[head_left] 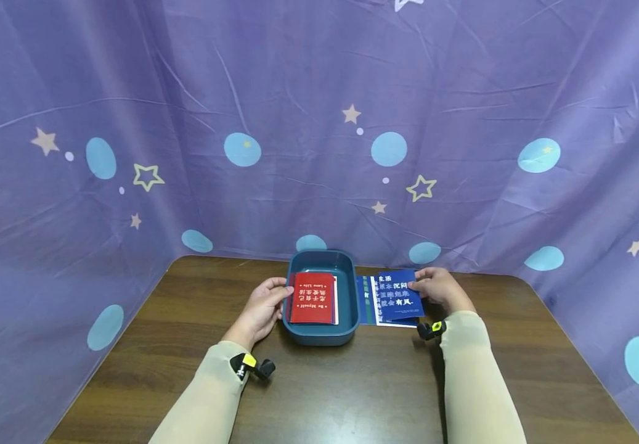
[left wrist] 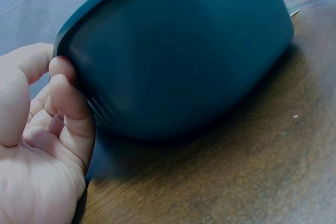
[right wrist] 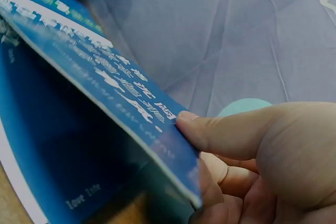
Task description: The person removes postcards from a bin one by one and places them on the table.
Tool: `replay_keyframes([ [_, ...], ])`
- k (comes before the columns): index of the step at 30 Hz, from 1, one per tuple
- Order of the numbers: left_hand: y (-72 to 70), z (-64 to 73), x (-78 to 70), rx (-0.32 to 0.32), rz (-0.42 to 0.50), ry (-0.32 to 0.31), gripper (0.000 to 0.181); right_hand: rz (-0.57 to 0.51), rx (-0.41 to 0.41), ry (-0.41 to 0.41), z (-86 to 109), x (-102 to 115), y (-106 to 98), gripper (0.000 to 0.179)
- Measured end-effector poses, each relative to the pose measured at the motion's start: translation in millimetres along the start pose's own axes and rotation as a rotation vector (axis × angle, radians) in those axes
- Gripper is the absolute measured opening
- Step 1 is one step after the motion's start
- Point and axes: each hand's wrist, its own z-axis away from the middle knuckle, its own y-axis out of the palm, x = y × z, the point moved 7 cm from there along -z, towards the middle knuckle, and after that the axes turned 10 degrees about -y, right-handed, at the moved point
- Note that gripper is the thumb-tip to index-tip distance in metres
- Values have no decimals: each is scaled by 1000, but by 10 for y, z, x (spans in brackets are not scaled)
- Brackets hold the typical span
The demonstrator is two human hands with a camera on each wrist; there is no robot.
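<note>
My left hand (head_left: pixel 262 308) grips the left wall of a dark teal plastic bin (head_left: pixel 321 338), with the thumb at the rim and fingers curled against the outer side in the left wrist view. Inside the bin lies a red card (head_left: pixel 312 298) with white lettering, on top of others whose edges show at its right. To the right of the bin, my right hand (head_left: pixel 442 288) pinches the right edge of a blue card (head_left: pixel 400 296) with white lettering. The right wrist view shows this card (right wrist: pixel 131 98) tilted up over another dark blue card (right wrist: pixel 68 156).
Several overlapping blue, green and white cards (head_left: pixel 367 308) lie on the brown wooden table (head_left: pixel 341 394) between the bin and the held card. A purple curtain (head_left: pixel 308 80) with stars and dots hangs right behind the table's far edge.
</note>
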Motion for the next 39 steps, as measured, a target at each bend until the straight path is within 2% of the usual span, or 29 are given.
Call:
replay_keyframes([
  [5,4,10,-3,3,7,0,35,95,-26,-21,-31,43,22,27],
  [8,4,9,-6,8,3,2,35,187,-45,-52,-21,107,28,26],
  [12,2,1,-9,11,3,1,35,343,-84,-82,11,196,23,29],
  [15,-2,-3,-9,9,5,0,35,408,-97,-69,14,208,13,33],
  [16,-2,-5,-7,8,5,-2,35,414,-93,-63,8,206,11,34],
  [18,-1,-4,-3,7,3,-4,35,402,-97,-98,-123,55,8,36],
  [23,2,-2,6,4,0,-6,33,313,-93,-125,-144,118,17,27],
  [25,0,-3,6,0,3,-3,31,278,-82,-113,-11,366,44,22],
  [27,3,-3,2,-3,5,2,30,253,-85,-155,30,538,90,21],
  [30,6,0,-8,-1,-1,6,29,191,-46,-217,88,819,220,22],
  [33,10,2,-10,-1,-3,4,28,145,-1,-262,137,1065,390,22],
  [39,5,10,-3,-3,-2,-2,27,139,120,-333,147,1482,819,24],
])
